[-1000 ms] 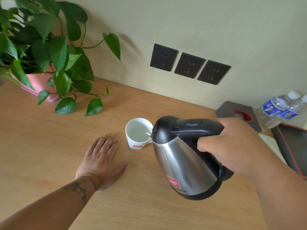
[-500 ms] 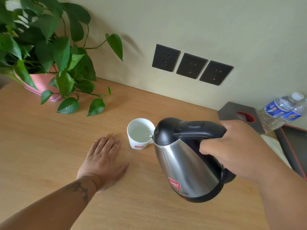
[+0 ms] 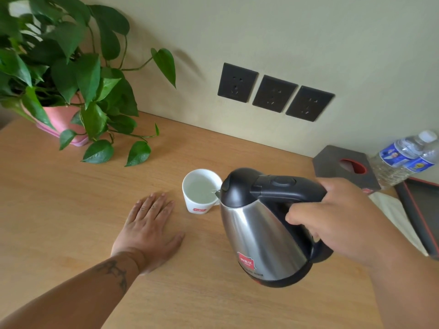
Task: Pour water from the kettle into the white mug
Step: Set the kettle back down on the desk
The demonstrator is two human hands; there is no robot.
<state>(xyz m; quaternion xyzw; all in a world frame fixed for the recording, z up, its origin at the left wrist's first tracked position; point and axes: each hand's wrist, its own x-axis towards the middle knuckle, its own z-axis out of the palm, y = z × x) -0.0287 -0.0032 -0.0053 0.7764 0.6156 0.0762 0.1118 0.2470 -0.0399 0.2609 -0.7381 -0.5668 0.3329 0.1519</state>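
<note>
A pale wall (image 3: 308,32) with three dark sockets (image 3: 274,93) rises behind the wooden table (image 3: 59,198).

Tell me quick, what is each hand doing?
Left hand: open, flat on the table, holding nothing.
Right hand: closed around the kettle handle.

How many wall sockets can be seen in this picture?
3, in a row on the wall above the wooden table: left socket, middle socket, right socket. More may lie outside the frame.
</note>
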